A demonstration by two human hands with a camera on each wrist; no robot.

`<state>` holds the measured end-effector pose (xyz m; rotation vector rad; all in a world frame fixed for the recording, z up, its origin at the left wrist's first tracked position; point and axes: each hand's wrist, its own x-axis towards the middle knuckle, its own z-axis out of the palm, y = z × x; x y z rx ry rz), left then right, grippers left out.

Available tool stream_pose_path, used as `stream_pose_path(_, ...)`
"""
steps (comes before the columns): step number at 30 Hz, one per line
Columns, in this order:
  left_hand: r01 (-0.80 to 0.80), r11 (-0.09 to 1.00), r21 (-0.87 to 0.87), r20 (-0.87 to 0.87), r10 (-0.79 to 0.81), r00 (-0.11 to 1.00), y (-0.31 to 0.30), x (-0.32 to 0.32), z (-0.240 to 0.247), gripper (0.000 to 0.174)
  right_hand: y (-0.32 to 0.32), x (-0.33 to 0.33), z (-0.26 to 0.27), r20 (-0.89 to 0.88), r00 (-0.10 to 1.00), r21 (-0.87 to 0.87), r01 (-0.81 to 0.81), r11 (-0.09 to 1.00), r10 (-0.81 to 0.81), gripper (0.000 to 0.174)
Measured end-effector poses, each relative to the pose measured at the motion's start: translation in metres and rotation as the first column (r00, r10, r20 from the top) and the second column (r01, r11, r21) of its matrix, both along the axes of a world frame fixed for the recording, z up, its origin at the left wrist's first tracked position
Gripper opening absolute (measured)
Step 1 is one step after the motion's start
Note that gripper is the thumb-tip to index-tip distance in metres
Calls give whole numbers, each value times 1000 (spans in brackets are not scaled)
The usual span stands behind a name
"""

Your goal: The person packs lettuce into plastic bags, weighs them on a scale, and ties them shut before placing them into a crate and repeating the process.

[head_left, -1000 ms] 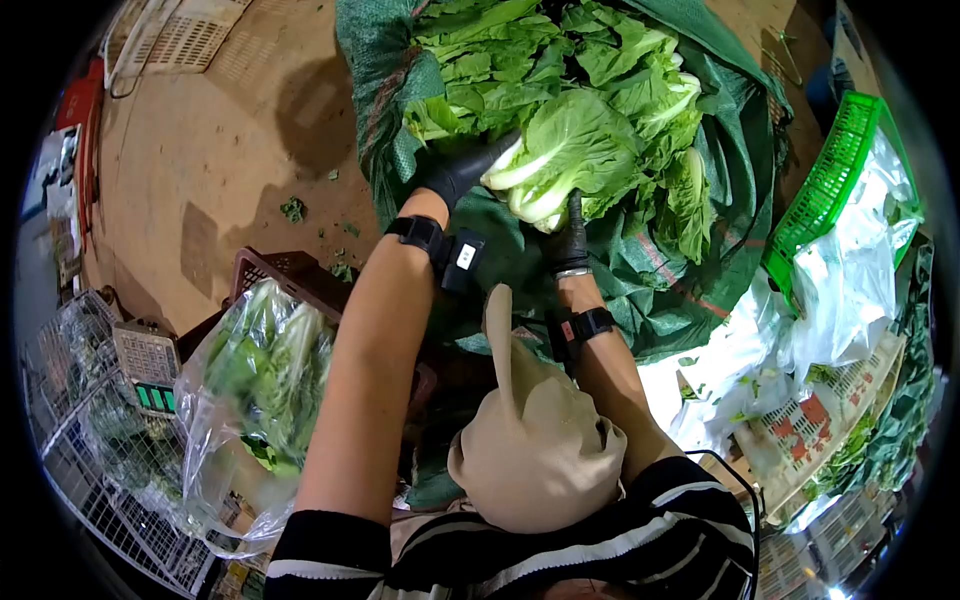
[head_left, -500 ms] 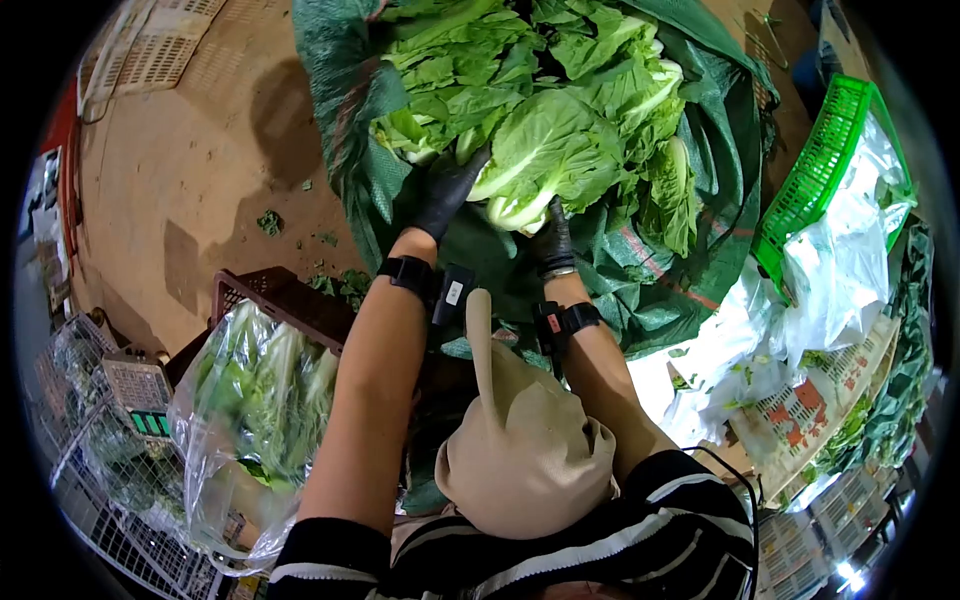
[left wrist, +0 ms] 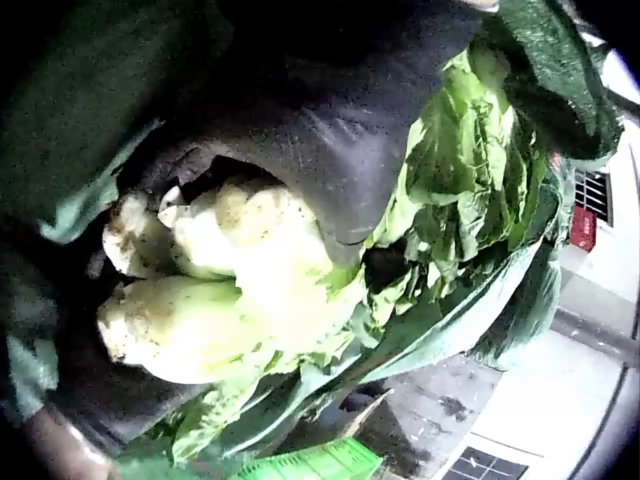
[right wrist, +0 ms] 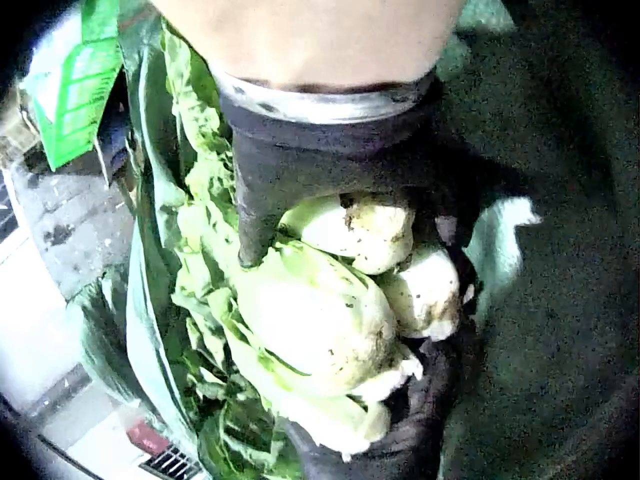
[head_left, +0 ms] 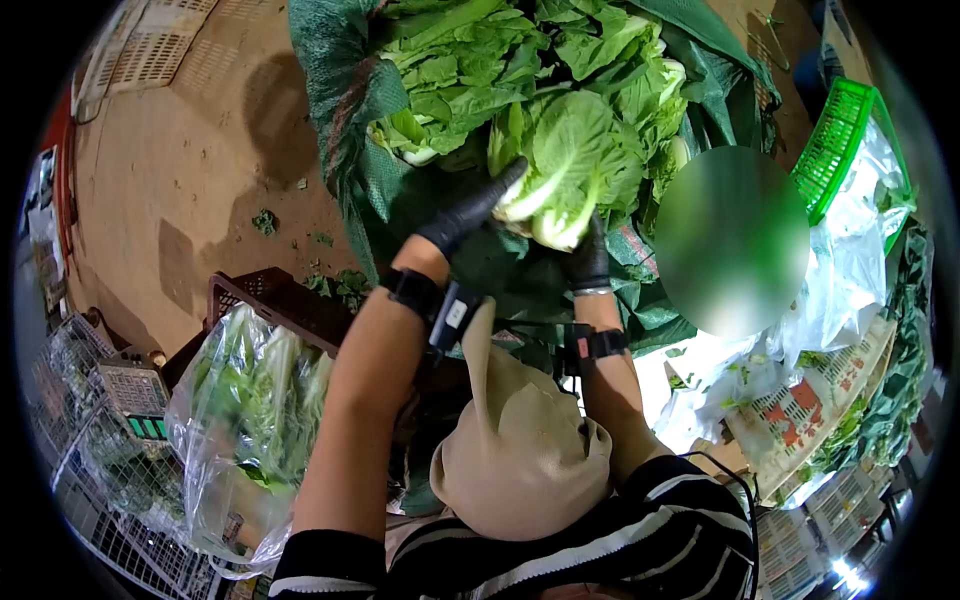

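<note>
Fingers in black gloves grasp a bundle of leafy cabbages [head_left: 572, 165] from both sides: the left hand [head_left: 466, 212] curls round its left side with the thumb over the pale stems, and the right hand [head_left: 588, 262] clasps the lower right side by the stem ends. Both wrist views show several cut, soil-specked ends packed together between the gloves. At the far left of the head view, a wire basket [head_left: 85, 455] stands low down, and a pale perforated crate [head_left: 155, 50] lies higher up on the brown floor [head_left: 215, 130]. Next comes a clear plastic bag [head_left: 262, 400] of long leafy greens, just beside a dark brown crate [head_left: 275, 300], with leaf scraps [head_left: 265, 222] scattered on the floor above. In the middle, a green woven sack [head_left: 345, 140] spreads open around loose leafy heads [head_left: 455, 75], and the held bundle is over its near part, leaves pointing away from the person, stem ends toward them. Below the hands hangs beige cloth [head_left: 525, 450], between the forearms. Right of the sack, a blurred round patch hides part of the scene. Beyond it, a bright green plastic basket [head_left: 838, 140] leans tilted, white plastic bags [head_left: 850, 260] drape across it, and a printed sheet [head_left: 805, 415] with red marks lies below them.
</note>
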<state>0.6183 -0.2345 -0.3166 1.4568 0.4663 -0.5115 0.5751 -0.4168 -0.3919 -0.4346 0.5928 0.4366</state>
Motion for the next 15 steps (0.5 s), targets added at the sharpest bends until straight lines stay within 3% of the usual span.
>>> stream_pose_path(1,2,997,-75,-104,-10,995,4,-1,0,58,-8,-1,2,-4,1000,15,-15,1000,15,49)
stream_pose_path(2,183,982,47,30,-184,982,20,-9,-17,54,-16,-14,-34,31,995,-137,-92,986,97,48)
stream_pose_path(3,157,988,-18,-21,-157,987,25,-10,-39,50,-26,-20,-64,65,981,-295,-155,943,182,47)
stream_pose_path(4,124,989,-79,-75,-130,989,30,-10,-61,47,-19,-13,-37,10,983,-245,-176,953,184,50)
stream_pose_path(5,86,987,-134,-131,-103,986,36,-10,-83,44,-21,-17,-47,65,981,-205,-167,965,183,52)
stream_pose_path(7,-63,867,-494,-170,-25,985,40,-10,-68,43,-28,-26,-69,97,981,-56,-162,985,167,57)
stream_pose_path(8,-73,868,-491,-171,-14,985,39,-12,-64,43,-33,-30,-79,68,985,49,-161,986,158,58)
stream_pose_path(9,-158,842,-516,-227,44,973,34,-6,-62,44,-40,-36,-115,245,894,-439,-242,865,375,57)
stream_pose_path(11,-239,808,-538,-293,87,952,31,-7,-63,45,-39,-38,-120,274,745,-825,-143,546,608,56)
stream_pose_path(12,109,963,-245,61,-97,993,31,-10,-59,46,-29,-34,-88,299,716,-842,-113,528,630,57)
stream_pose_path(13,97,956,-277,-2,-101,995,25,-7,-38,47,-21,-29,-55,260,832,-600,-257,757,489,58)
stream_pose_path(14,81,949,-306,-65,-105,992,18,-5,-15,48,-13,-25,-20,108,959,-220,-233,947,261,59)
stream_pose_path(15,132,920,-370,10,-138,990,19,-7,-6,46,-5,-20,16,-139,987,57,-73,996,80,61)
